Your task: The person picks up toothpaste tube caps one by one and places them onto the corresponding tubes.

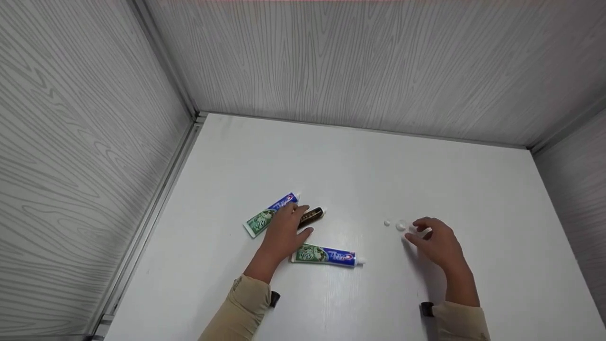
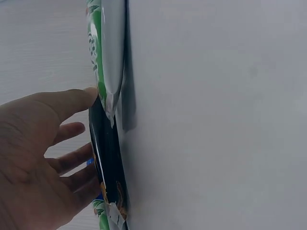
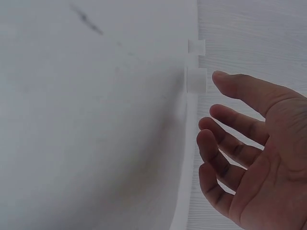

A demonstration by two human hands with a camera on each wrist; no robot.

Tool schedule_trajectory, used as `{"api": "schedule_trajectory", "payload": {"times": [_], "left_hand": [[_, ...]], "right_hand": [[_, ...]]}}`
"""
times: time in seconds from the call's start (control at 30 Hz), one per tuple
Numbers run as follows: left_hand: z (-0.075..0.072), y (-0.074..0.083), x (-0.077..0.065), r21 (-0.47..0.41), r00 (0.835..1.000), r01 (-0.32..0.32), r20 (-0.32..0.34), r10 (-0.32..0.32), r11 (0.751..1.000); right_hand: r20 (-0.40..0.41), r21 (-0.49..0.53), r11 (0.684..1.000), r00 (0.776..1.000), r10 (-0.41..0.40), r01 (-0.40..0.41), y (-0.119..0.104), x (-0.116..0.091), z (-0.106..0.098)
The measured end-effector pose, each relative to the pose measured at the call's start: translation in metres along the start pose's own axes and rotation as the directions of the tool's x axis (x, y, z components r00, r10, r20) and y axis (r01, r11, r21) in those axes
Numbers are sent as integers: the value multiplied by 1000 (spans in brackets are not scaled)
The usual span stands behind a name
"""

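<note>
My left hand [image 1: 284, 227] is over a black tube [image 1: 311, 217], its thumb and fingers spread on either side. In the left wrist view, the thumb tip is right at the edge of the black tube [image 2: 106, 143], and several fingertips pass behind it. A green and blue toothpaste tube [image 1: 270, 215] lies slanted beyond the hand; a similar toothpaste tube [image 1: 326, 255] lies near the thumb. My right hand [image 1: 440, 241], fingers loosely curved, is beside a larger white cap [image 1: 401, 225] and a smaller white cap [image 1: 387, 222]. A pale shape [image 1: 419, 231] shows between its thumb and fingers.
Everything lies on a white tabletop [image 1: 360, 166]. Grey wood-grain panels rise at the left [image 1: 85, 118], the back [image 1: 355, 61] and the right [image 1: 577, 175]. Black wrist devices sit near both beige sleeves [image 1: 246, 303].
</note>
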State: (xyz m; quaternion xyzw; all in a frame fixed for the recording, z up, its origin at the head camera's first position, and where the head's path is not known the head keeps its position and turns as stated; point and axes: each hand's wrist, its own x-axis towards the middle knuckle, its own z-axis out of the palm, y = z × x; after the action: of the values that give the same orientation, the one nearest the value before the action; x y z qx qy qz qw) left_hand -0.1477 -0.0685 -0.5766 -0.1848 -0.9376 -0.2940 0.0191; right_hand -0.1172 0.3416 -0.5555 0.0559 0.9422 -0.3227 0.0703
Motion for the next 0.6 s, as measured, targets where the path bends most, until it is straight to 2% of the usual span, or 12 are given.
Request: {"api": "schedule_trajectory", "payload": {"times": [0.2,0.4,0.6], "left_hand": [[2,-1,5,10,997,41,57,-42,999],[4,-2,11,52,996,46,71,-50,998],[5,0,13,21,995,59,77,-60,998]], "right_hand": [[14,-15,999,1000,-28,28,2,3,-2],[35,-23,999,999,-22,23,2,7,-2],[69,-16,999,997,-32,33,3,12,-1]]}}
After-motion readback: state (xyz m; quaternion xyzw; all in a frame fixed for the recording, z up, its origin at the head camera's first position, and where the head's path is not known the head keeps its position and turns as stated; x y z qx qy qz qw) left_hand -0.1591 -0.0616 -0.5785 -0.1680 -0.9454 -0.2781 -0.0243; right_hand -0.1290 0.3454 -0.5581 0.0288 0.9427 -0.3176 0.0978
